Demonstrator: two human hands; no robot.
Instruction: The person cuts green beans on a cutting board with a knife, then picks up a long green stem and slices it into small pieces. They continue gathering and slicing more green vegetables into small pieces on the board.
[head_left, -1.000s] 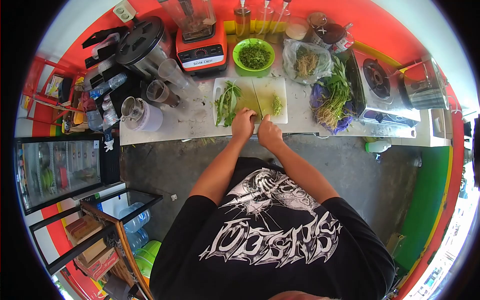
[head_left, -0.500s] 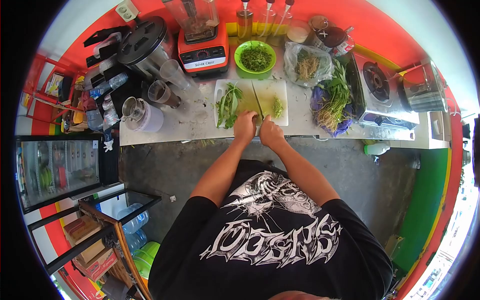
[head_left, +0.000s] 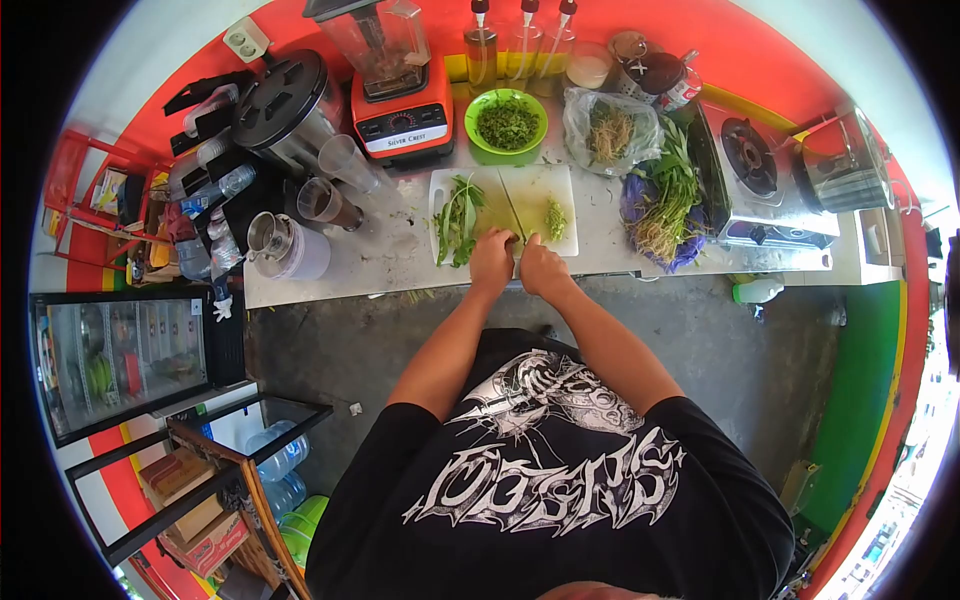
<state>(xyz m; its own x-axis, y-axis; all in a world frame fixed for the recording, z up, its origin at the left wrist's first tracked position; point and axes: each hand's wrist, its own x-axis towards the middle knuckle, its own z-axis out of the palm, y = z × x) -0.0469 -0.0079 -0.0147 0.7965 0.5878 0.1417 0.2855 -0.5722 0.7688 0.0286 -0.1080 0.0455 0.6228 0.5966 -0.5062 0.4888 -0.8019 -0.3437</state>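
A white cutting board [head_left: 562, 185] lies near the counter's front edge. My right hand [head_left: 543, 267] is closed round the handle of a knife [head_left: 511, 205], its blade pointing away across the board. Close beside the blade, my left hand [head_left: 491, 258] has its fingers curled in, with a bit of green showing at the fingertips; most of what it grips is hidden. Long leafy greens [head_left: 459, 222] lie on the board's left side. A small pile of chopped greens [head_left: 555, 217] sits right of the knife.
Behind the board stand a green bowl [head_left: 481, 144] of chopped greens and a red blender [head_left: 402, 112]. To the right are a plastic bag [head_left: 590, 112] with roots, a bunch of rooted greens [head_left: 672, 205] and a gas stove [head_left: 765, 215]. Cups [head_left: 318, 200] and a jug [head_left: 290, 250] stand left.
The whole view has shifted and tilted slightly. Both hands stay close together at the knife, with little visible movement on the board.
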